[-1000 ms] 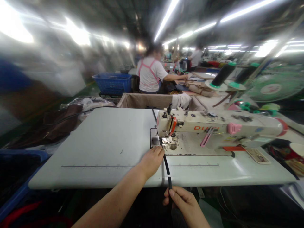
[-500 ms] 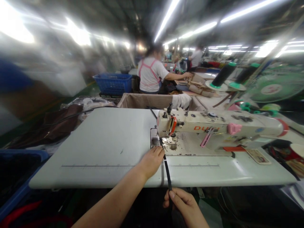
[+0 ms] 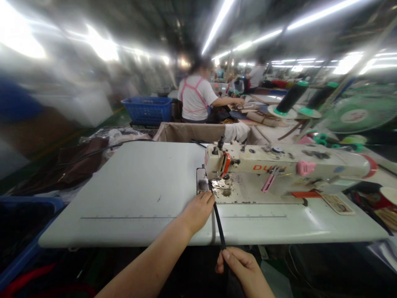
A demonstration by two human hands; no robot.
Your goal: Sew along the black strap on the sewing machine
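Observation:
A narrow black strap (image 3: 218, 223) runs from under the needle area of the sewing machine (image 3: 248, 161) down past the table's front edge. Close to the presser foot, my left hand (image 3: 200, 209) has its fingers closed on the strap, resting on the table (image 3: 149, 186). Below the front edge, my right hand (image 3: 240, 265) pinches the strap between thumb and fingers, and the strap is stretched fairly straight between both hands. The lower end of the strap is lost in the dark below. My left hand's fingertips are partly hidden.
Behind the table stands a fabric-lined bin (image 3: 192, 131) with a white cloth. Black thread cones (image 3: 291, 98) and a green fan (image 3: 356, 114) are at the right. Blue crates (image 3: 149, 109) stand on the left side. A co-worker (image 3: 195, 99) in a pink-strapped apron works ahead.
A pale mark on the strap near my left hand is no longer visible. Both hands stay nearly in place. The co-worker's arm has shifted slightly left.

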